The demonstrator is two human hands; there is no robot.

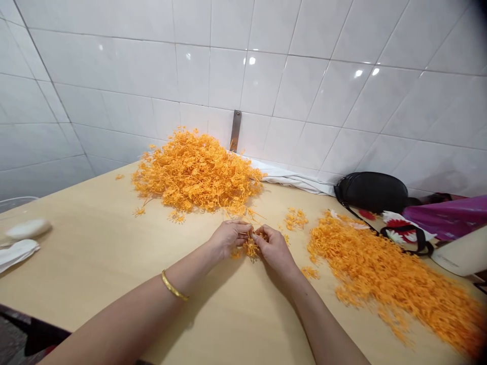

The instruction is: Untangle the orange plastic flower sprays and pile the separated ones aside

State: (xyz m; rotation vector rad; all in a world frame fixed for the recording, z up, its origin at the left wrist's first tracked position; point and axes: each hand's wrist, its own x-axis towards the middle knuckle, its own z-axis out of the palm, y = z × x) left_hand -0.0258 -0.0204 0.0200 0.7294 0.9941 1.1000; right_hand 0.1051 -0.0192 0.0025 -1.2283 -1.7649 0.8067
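In the middle of the table my left hand (231, 239) and my right hand (274, 248) meet, fingers pinched together. Between them is a small orange plastic flower piece (251, 248) with thin branching tips, gripped by both hands. Its upper part is partly hidden by my fingers. Just beyond my hands rises a big heap of orange plastic flower pieces (200, 172) with thin stems. To the right of my right hand spreads a second, longer pile of orange pieces (384, 268). A small loose cluster (296, 218) lies between the two piles.
A black bag (373, 191) stands against the tiled wall at the right, near a purple bag (449, 215) and a cream-coloured bottle (462, 251). White cloth (292, 178) runs along the back edge. White objects (28, 229) lie at the far left.
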